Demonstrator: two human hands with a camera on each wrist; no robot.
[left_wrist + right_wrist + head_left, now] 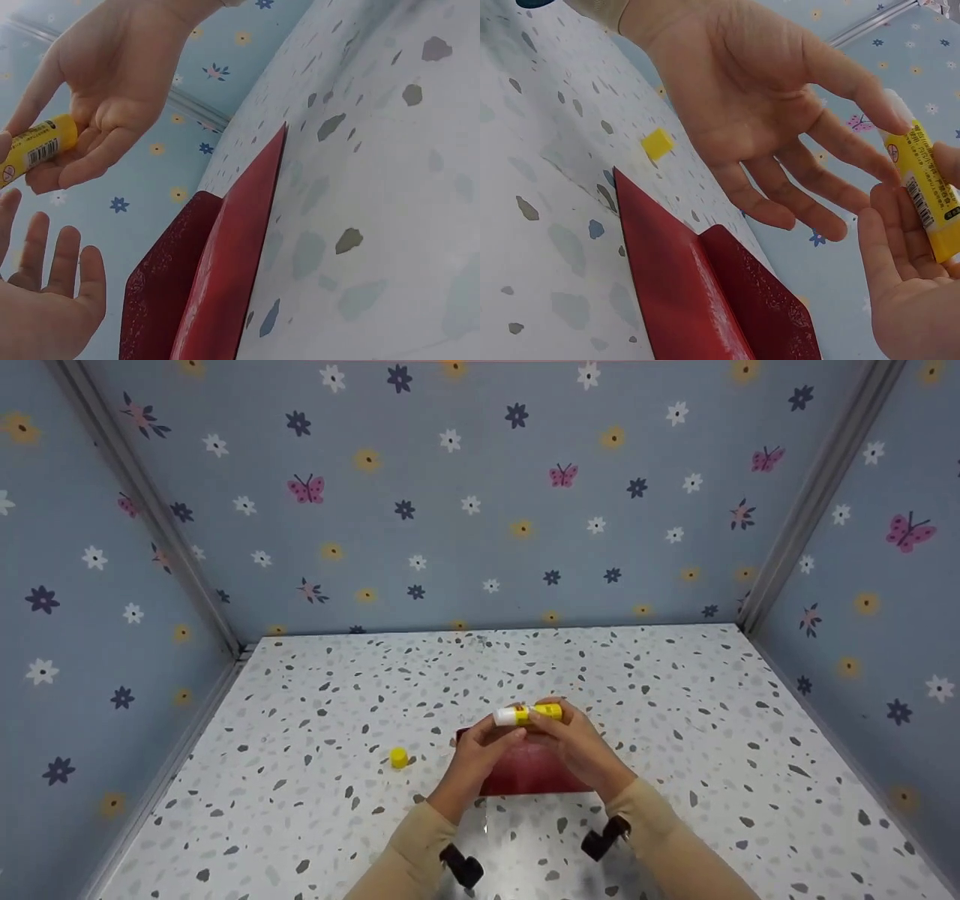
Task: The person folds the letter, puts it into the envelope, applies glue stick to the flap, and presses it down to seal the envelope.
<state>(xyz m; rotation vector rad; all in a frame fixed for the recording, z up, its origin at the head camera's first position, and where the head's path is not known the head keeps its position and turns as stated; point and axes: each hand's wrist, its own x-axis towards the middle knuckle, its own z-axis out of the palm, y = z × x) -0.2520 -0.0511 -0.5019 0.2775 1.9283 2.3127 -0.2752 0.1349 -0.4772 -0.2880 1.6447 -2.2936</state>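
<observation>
A yellow glue stick with a white end lies sideways between both hands, above a red paper envelope. My right hand grips its yellow end between thumb and fingers. At the white end, my left hand pinches the tube with thumb and index finger, while its other fingers extend loosely, as the right wrist view shows. The envelope's flap stands raised on the speckled table, with pale streaks on its surface. Part of the envelope is hidden by the hands in the head view.
A small yellow cap sits on the table left of the envelope. Blue floral panels enclose the white speckled tabletop at the back and sides. Each wrist carries a small black camera.
</observation>
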